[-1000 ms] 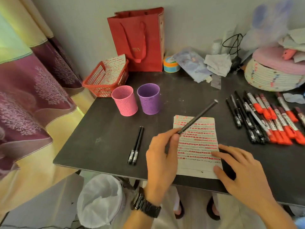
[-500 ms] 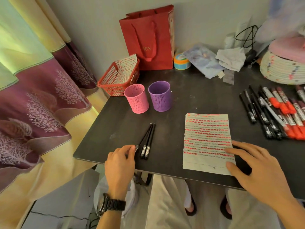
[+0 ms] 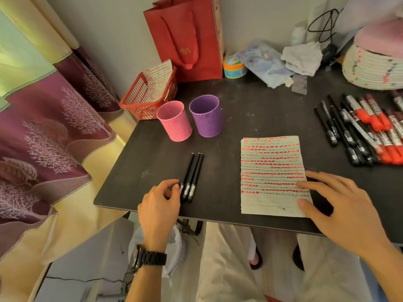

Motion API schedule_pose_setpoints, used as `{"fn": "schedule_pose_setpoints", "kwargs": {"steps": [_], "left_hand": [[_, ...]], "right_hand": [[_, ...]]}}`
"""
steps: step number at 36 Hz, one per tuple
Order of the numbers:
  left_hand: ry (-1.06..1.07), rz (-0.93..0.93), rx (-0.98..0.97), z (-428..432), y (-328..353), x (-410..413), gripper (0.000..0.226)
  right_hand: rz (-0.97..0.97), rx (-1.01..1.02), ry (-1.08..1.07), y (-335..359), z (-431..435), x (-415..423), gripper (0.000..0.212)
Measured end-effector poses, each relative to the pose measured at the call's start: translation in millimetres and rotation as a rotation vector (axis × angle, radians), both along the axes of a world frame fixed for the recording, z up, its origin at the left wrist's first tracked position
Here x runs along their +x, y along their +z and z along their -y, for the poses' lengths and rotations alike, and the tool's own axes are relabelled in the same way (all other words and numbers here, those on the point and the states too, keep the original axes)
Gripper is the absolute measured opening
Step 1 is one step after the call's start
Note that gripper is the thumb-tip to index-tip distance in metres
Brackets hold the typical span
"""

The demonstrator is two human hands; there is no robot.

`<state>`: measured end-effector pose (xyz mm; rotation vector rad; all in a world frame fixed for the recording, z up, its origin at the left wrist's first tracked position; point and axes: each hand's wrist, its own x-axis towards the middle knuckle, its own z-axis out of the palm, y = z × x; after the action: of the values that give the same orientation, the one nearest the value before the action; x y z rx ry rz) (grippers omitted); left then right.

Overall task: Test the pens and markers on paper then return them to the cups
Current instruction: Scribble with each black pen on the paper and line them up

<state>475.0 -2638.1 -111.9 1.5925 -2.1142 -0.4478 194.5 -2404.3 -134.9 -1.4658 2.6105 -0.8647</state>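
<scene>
1. The dark table (image 3: 250, 118) has its near edge low across the view, from 8 o'clock to 4 o'clock. Its left edge slants up toward 11 o'clock, beside the curtain (image 3: 43, 138).
2. Bare tabletop lies between the three black pens (image 3: 192, 177) and the paper sheet (image 3: 271, 171). More lies beyond the sheet toward 12 o'clock.
3. The far side is crowded: a red bag (image 3: 187, 38) at 12 o'clock, a woven basket (image 3: 375, 66) at 2 o'clock, and a red basket (image 3: 148, 94) on the corner at 11 o'clock.
4. The pink cup (image 3: 174, 122) and purple cup (image 3: 206, 116) stand upright, side by side, at 11 o'clock from the sheet.
5. The three black pens lie side by side, at 6 o'clock from the cups, their near ends close to the table's near edge.
6. A row of black pens and red-capped markers (image 3: 359, 131) lies at 3 o'clock, well apart from the cups.
7. The left hand (image 3: 159, 205), with a watch (image 3: 150, 258) on its wrist, has curled fingers at the near end of the leftmost pen. Whether it pinches the pen cannot be told.
8. The right hand (image 3: 340, 205) lies spread and flat, with straight fingers pressing the sheet's near right corner.
</scene>
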Motion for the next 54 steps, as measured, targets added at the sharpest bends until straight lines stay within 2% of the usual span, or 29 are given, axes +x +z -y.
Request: {"fn": "schedule_pose_setpoints", "kwargs": {"steps": [4,14,18,22,25,29,31,33,39,43,46,54], "left_hand": [[-0.009,0.007,0.001,0,0,-1,0.016],[-0.061,-0.053,-0.01,-1,10,-16,0.021],[-0.211,-0.048,-0.078,-8,20,-53,0.023],[-0.453,-0.04,-0.164,-20,23,-106,0.026],[-0.611,-0.025,-0.106,-27,15,-139,0.03],[-0.762,0.053,-0.048,-33,-5,-161,0.037],[-0.796,0.113,-0.014,-33,-15,-162,0.043],[-0.801,0.116,-0.003,-32,-20,-162,0.047],[-0.827,0.124,0.006,-30,-21,-159,0.053],[-0.83,0.101,0.021,-31,-18,-158,0.053],[-0.827,0.086,0.028,-30,-18,-158,0.052],[-0.825,0.061,0.031,-30,-21,-159,0.051]], "right_hand": [[0.011,-0.01,-0.004,0,-1,1,0.034],[0.022,-0.001,0.001,1,-1,2,0.049],[0.038,0.016,-0.009,4,-2,2,0.04],[0.065,-0.01,-0.022,4,-1,2,0.028],[0.123,-0.011,-0.043,4,0,1,0.027],[0.329,-0.136,-0.098,17,-2,-5,0.025],[0.379,-0.168,-0.127,26,-3,-15,0.03],[0.364,-0.164,-0.155,37,0,-30,0.026],[0.168,0.058,-0.209,71,47,-87,0.028],[-0.058,0.357,-0.219,80,87,-115,0.035],[-0.141,0.556,-0.25,79,107,-128,0.029],[-0.293,0.722,-0.283,76,124,-139,0.036]]}}
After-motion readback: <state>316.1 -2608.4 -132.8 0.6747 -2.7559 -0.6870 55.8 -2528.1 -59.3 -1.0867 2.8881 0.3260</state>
